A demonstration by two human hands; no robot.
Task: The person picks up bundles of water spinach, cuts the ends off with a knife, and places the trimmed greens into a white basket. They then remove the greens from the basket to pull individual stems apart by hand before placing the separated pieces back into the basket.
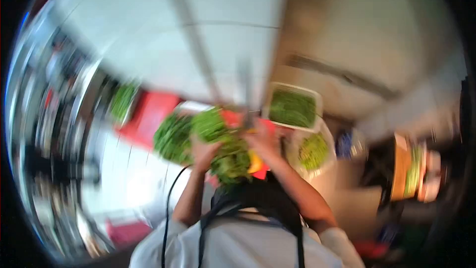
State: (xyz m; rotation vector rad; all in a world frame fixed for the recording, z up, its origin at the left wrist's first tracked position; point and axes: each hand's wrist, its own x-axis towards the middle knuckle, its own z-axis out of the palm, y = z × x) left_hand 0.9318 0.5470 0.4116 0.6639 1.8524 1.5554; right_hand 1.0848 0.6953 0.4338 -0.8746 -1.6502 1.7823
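Leafy green vegetables (225, 161) lie in a heap in front of my body, blurred by motion. My left hand (204, 150) is on the left side of this heap, its fingers against a bright green bunch (209, 123). On the right, my right hand (260, 139) is closed around the handle of a knife (246, 89), whose blurred blade points up and away from me. Darker long greens (173, 136) are to the left of my left hand. Something yellow (255, 162) shows below my right hand. What my left fingers hold exactly is smeared.
A white container of cut greens (317, 100) stands at the right, with a clear bag of lighter greens (314, 151) nearer me. Left are a red board (148, 114) and a tray of greens (123, 101). A tiled wall (233, 34) rises ahead.
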